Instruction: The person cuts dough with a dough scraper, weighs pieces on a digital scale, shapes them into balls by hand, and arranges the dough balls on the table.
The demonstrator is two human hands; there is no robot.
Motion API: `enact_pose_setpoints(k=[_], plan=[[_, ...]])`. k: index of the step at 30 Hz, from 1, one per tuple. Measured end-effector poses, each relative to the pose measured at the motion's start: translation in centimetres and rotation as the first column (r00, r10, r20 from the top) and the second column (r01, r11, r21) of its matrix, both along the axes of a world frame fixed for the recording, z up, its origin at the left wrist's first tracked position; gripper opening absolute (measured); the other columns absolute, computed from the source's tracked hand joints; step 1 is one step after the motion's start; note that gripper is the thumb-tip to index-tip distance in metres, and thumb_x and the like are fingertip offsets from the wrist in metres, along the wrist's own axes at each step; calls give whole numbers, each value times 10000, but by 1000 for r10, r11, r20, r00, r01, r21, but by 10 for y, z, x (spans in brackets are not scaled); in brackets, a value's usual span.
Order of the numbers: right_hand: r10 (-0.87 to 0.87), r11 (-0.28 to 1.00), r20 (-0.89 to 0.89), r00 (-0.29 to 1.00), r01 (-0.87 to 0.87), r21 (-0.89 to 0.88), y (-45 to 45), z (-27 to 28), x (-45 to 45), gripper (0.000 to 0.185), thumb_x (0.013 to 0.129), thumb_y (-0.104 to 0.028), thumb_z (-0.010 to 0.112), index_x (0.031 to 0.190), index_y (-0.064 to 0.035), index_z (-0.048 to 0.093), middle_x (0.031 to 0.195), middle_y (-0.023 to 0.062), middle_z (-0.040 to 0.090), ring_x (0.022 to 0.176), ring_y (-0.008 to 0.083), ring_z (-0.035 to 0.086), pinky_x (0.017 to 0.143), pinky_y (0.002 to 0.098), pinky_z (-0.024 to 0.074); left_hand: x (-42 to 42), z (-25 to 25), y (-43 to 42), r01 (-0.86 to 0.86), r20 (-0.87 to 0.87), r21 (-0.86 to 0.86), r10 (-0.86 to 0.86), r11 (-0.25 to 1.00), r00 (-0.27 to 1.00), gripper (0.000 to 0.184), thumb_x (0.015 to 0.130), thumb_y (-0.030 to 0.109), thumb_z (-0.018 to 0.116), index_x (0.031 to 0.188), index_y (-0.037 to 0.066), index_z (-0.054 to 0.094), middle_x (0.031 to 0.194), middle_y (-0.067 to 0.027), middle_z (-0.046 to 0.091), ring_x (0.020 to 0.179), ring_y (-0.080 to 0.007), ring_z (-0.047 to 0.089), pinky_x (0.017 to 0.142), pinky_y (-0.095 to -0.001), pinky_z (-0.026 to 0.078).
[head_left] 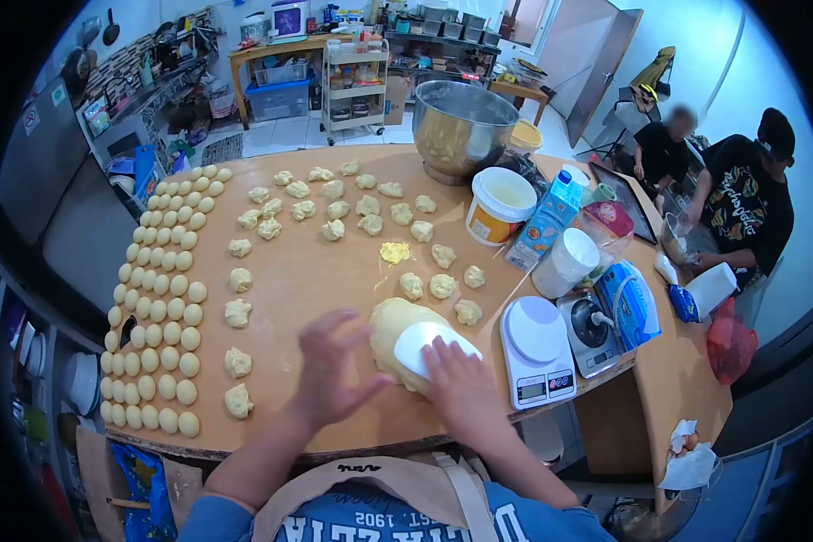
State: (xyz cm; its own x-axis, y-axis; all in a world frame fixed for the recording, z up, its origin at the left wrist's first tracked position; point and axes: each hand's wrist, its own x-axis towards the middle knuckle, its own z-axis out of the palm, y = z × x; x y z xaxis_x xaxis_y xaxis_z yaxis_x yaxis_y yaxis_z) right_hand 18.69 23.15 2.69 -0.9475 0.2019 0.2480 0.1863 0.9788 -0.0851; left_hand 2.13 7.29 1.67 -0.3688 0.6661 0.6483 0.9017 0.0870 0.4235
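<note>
A large lump of pale yellow dough [390, 321] lies on the table in front of me. My right hand [461, 384] grips a white dough scraper [415, 343], which rests against the top of the lump. Just left of the dough, my left hand [334, 366] is raised with its fingers spread and holds nothing. Rough torn dough pieces [442, 286] are scattered above the lump, near a yellow pat of what looks like butter [395, 253]. Smooth round dough balls [169, 359] stand in rows along the table's left side.
A kitchen scale [537, 348] stands right of my right hand, with a second scale [592, 334] beside it. Behind are a white tub [501, 203], a blue carton [546, 217] and a big metal bowl [465, 131]. Two people [745, 194] are at the right.
</note>
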Motion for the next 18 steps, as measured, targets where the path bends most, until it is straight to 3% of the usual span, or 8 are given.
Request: enact_pose_setpoints(k=[3, 6, 9, 12, 13, 16, 18], plan=[[80, 975, -40, 996, -87, -207, 22, 14, 1, 414, 859, -153, 604, 1247, -17, 552, 1273, 192, 556, 1164, 384, 532, 991, 424, 431, -21, -12, -39, -144, 183, 113, 121, 983, 976, 550, 802, 353, 703, 1209, 49, 492, 1282, -202, 440, 1204, -344, 416, 998, -445, 334], [-157, 861, -209, 965, 31, -507, 70, 38, -12, 349, 859, -179, 620, 1180, -42, 614, 1290, 195, 549, 1179, 373, 526, 996, 427, 418, -25, -23, -70, -267, 151, 202, 239, 942, 959, 511, 838, 300, 650, 1236, 46, 454, 1293, -196, 415, 1230, -334, 395, 1036, -461, 315], [-107, 911, 60, 992, 122, -394, 117, 3, -41, 337, 829, -134, 634, 1160, -73, 632, 1289, 179, 551, 1168, 349, 534, 975, 407, 437, -28, -40, -97, -299, 102, 281, 281, 912, 954, 483, 851, 248, 624, 1252, 52, 440, 1314, -198, 390, 1235, -329, 387, 1049, -470, 305], [-43, 955, 199, 979, 99, -279, 116, -21, -55, 330, 781, -61, 640, 1111, -62, 652, 1167, 181, 620, 1070, 347, 589, 917, 403, 472, -35, -44, -129, -351, -90, 374, 410, 858, 908, 478, 827, 255, 658, 1211, 49, 461, 1287, -215, 411, 1199, -351, 408, 1003, -463, 342], [-77, 949, 244, 967, 146, -279, 119, -24, -62, 308, 752, -18, 648, 1057, -54, 672, 1014, 173, 672, 940, 344, 639, 834, 390, 506, -37, -45, -141, -368, -81, 421, 438, 829, 895, 475, 837, 220, 637, 1241, 65, 443, 1292, -202, 405, 1202, -343, 400, 1010, -469, 332], [-109, 916, 38, 993, 115, -383, 132, -22, -55, 239, 737, -65, 657, 970, -18, 680, 888, 198, 658, 864, 352, 647, 791, 423, 509, -47, -33, -171, -380, -76, 548, 497, 745, 865, 466, 850, 180, 605, 1268, 70, 430, 1297, -189, 407, 1208, -332, 392, 1013, -459, 327], [-247, 866, 7, 969, 224, -447, 126, 0, -50, 259, 725, -52, 664, 980, -10, 678, 921, 198, 663, 869, 345, 649, 782, 404, 508, -54, -31, -187, -397, -21, 605, 512, 690, 859, 464, 867, 140, 569, 1298, 69, 410, 1344, -169, 368, 1238, -301, 373, 1020, -439, 329]])
